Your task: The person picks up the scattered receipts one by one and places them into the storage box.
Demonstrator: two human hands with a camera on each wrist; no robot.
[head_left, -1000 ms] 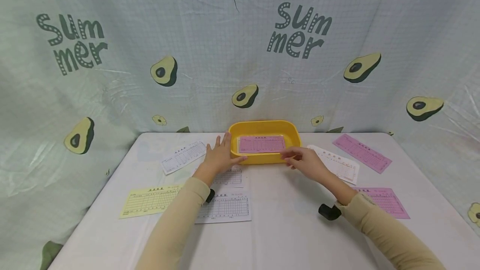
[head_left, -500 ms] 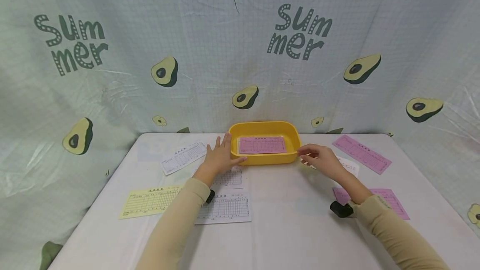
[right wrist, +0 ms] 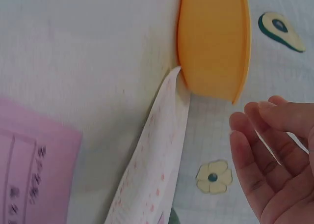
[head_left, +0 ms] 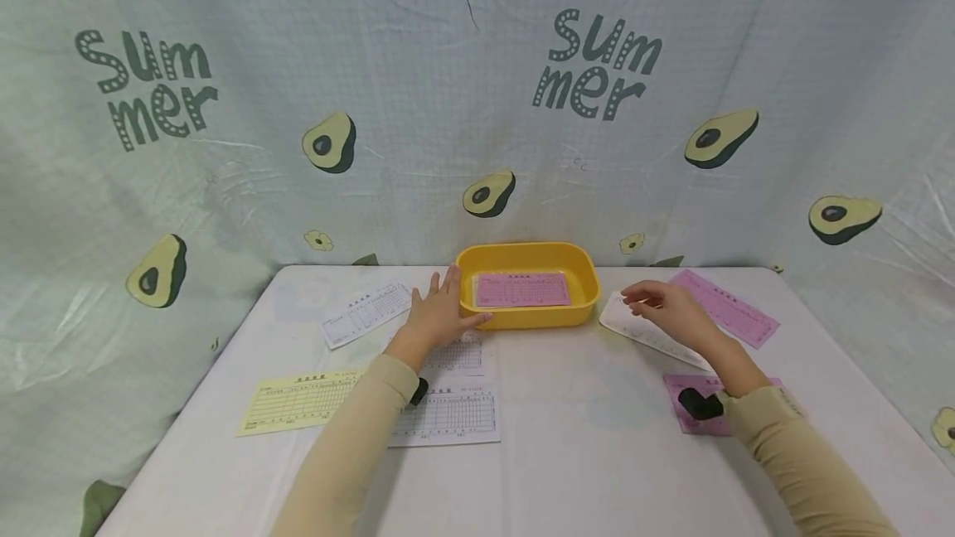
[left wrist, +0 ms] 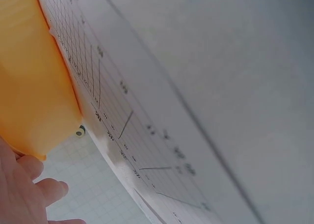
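Note:
My left hand (head_left: 434,319) rests at the left end of a yellow plastic basket (head_left: 531,318), fingers spread and thumb along its front wall. In the left wrist view, its fingers (left wrist: 32,167) meet the basket's edge. Inside the basket lies a pink printed form slip (head_left: 522,289), with a pale edge showing beneath it. My right hand (head_left: 675,313) hovers over a white form slip (head_left: 625,321) just right of the basket. Its fingers are loosely bent and hold nothing. In the right wrist view, that white slip (right wrist: 152,160) has a raised, curled corner near the basket.
Two pink slips lie at the right, one farther back (head_left: 739,311) and one (head_left: 677,396) partly under the right wrist. At the left are a yellow slip (head_left: 298,401) and white slips, at the back (head_left: 366,315), in front (head_left: 451,417) and under the left hand (head_left: 458,355). A printed curtain (head_left: 418,123) hangs behind.
My right hand has moved right, from the basket's front right corner to above the white slip, exposing that slip's left end. The left hand and basket have stayed put.

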